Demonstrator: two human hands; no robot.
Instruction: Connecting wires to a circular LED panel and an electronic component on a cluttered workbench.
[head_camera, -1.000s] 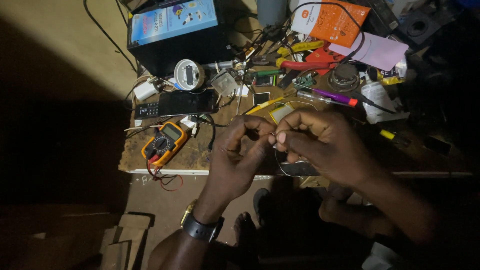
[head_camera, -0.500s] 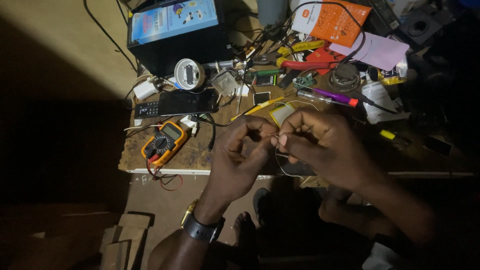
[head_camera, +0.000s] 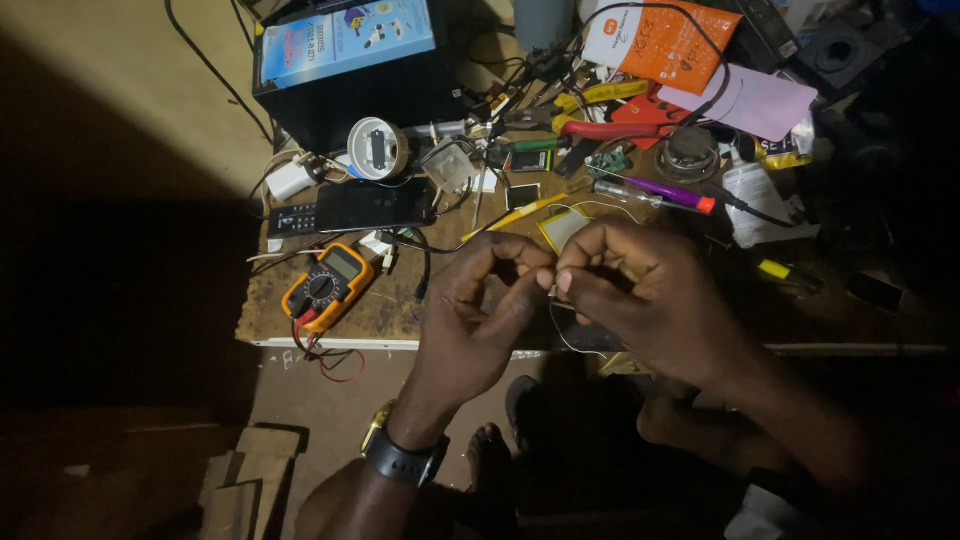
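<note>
Head-camera view over a cluttered workbench (head_camera: 330, 330): a person's two hands meet above its front edge, pinching a thin pale wire (head_camera: 556, 325) between them. The left hand (head_camera: 478, 320), a dark watch (head_camera: 403, 462) on its wrist, has thumb and forefinger closed to a tight pinch on the wire's end, the other fingers curled. The right hand (head_camera: 640, 295) is likewise closed fingertip to fingertip on the same strand, which loops down below the knuckles and over the bench's front edge.

Compared with a second ago, little has moved: the hands have stayed at the same spot over the front edge, fingertips pressed together, with only a slight working of the fingers. That reads as fine handling of the wire's end continuing rather than finishing, though what exactly the fingertips do is too small to tell.

Near the front left corner lies an orange multimeter (head_camera: 327, 288) with red and black leads hanging over the edge. Behind it rests a black phone (head_camera: 375, 205), and toward the back edge a black box with a blue lid (head_camera: 345, 45). Red-handled pliers (head_camera: 600, 128) and a purple pen-shaped tool (head_camera: 655, 192) lie behind the hands, near an orange packet (head_camera: 665, 40).
</note>
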